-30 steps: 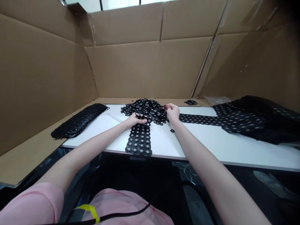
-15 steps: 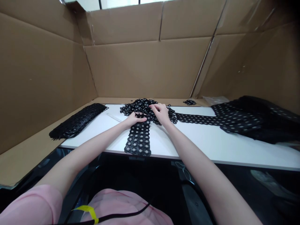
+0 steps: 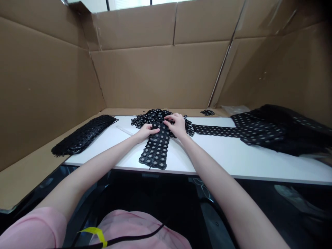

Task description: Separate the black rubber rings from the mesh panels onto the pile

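Note:
A black strip of linked rings [image 3: 155, 150] lies on the white table [image 3: 220, 155], running from the near edge toward a loose pile of black rings [image 3: 150, 116]. My left hand [image 3: 144, 131] rests on the strip's far left edge, fingers curled on it. My right hand [image 3: 177, 124] presses on the strip's far end, fingertips pinching the rings there. Both hands nearly touch each other at the top of the strip.
A stack of black ring strips [image 3: 83, 135] lies at the left. A long black ring sheet [image 3: 259, 129] spreads from the centre to a heap at the right. A small ring cluster [image 3: 206, 112] sits at the back. Cardboard walls [image 3: 155, 72] surround the table.
My right hand moved left from the ring sheet onto the far end of the strip, beside my left hand. The strip has shifted slightly; the view drifted a little.

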Action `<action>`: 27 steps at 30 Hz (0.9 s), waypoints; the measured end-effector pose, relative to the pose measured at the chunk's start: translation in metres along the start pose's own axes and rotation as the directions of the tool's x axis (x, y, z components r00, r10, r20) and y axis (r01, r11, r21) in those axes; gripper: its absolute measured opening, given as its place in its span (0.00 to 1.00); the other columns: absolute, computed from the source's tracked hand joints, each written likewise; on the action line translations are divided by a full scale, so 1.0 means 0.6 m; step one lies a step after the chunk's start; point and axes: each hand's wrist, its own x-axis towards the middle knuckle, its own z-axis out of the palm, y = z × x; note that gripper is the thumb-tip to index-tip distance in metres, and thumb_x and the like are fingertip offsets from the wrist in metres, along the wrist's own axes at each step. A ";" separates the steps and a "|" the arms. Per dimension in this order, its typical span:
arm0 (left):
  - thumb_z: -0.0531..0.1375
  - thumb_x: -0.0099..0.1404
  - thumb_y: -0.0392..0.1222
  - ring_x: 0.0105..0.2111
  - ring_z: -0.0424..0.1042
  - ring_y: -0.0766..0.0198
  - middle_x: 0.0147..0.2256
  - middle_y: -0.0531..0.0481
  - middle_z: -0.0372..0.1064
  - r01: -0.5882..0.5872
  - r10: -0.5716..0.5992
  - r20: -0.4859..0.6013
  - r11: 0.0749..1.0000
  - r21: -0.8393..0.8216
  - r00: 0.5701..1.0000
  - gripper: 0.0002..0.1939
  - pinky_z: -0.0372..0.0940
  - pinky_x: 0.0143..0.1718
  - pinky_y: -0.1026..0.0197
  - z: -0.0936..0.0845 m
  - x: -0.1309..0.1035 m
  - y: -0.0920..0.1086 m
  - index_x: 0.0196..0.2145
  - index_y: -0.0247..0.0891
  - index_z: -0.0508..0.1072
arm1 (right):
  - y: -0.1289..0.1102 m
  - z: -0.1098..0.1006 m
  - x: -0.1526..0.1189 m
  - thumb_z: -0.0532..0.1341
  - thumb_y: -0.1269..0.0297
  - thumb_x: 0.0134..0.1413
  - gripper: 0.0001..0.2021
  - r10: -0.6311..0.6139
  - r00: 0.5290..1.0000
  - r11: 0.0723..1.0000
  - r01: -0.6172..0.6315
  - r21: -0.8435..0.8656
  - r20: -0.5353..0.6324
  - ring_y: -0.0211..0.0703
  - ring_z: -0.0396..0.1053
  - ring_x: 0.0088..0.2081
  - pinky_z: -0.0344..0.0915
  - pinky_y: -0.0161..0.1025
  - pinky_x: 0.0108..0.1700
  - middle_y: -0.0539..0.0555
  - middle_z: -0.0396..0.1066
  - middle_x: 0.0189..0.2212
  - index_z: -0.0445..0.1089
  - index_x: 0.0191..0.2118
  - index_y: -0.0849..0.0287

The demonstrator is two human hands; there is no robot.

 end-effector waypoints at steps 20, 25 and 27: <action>0.68 0.48 0.50 0.25 0.62 0.70 0.22 0.54 0.66 -0.158 0.146 0.061 0.929 0.334 0.987 0.18 0.53 0.29 0.64 -0.010 0.010 -0.013 0.26 0.30 0.74 | -0.043 0.021 -0.012 0.61 0.61 0.53 0.06 -0.114 0.959 0.993 0.116 0.007 0.258 0.47 0.63 0.39 0.50 0.45 0.44 0.52 0.74 0.31 0.73 0.29 0.56; 0.67 0.49 0.52 0.20 0.52 0.73 0.17 0.58 0.55 -0.170 0.171 0.034 0.895 0.412 0.985 0.19 0.44 0.24 0.65 -0.007 0.009 -0.011 0.19 0.32 0.68 | -0.054 0.021 -0.014 0.60 0.65 0.51 0.07 -0.020 0.967 0.999 0.009 0.043 0.253 0.46 0.63 0.39 0.48 0.46 0.45 0.51 0.73 0.27 0.71 0.25 0.56; 0.68 0.49 0.51 0.20 0.51 0.73 0.16 0.58 0.54 -0.167 0.169 0.032 0.893 0.419 0.985 0.20 0.44 0.24 0.64 -0.004 0.007 -0.007 0.18 0.32 0.67 | -0.058 0.020 -0.014 0.60 0.65 0.50 0.06 0.016 0.965 0.998 -0.032 0.056 0.261 0.46 0.63 0.38 0.49 0.46 0.45 0.51 0.73 0.26 0.70 0.24 0.57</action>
